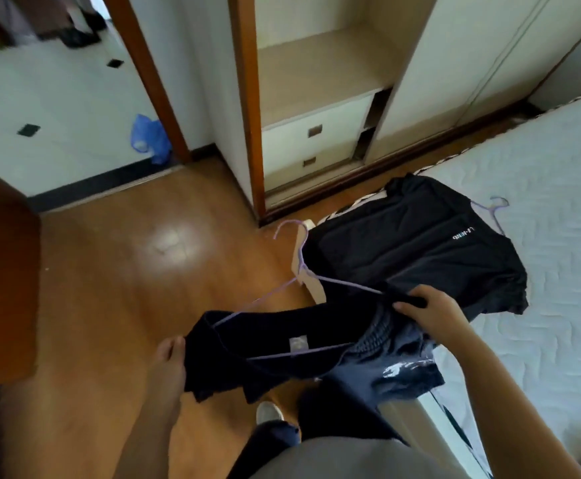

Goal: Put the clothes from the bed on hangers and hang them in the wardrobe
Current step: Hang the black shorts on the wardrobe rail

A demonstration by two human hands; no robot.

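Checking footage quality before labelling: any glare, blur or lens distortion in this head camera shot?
Head view: a bright glare patch on the wooden floor; wide-angle distortion leans the wardrobe frame; everything is slightly soft, so the print on the black shirt is barely legible; the held dark garment loses fold detail.

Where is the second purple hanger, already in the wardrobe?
No, the second purple hanger lies on the bed by the black T-shirt.

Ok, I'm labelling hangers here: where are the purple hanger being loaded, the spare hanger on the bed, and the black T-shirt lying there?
Purple hanger [303,267]: head view, neck below the hook.
Spare hanger [493,210]: head view, neck beside the hook.
Black T-shirt [420,250]: head view, middle of its body.
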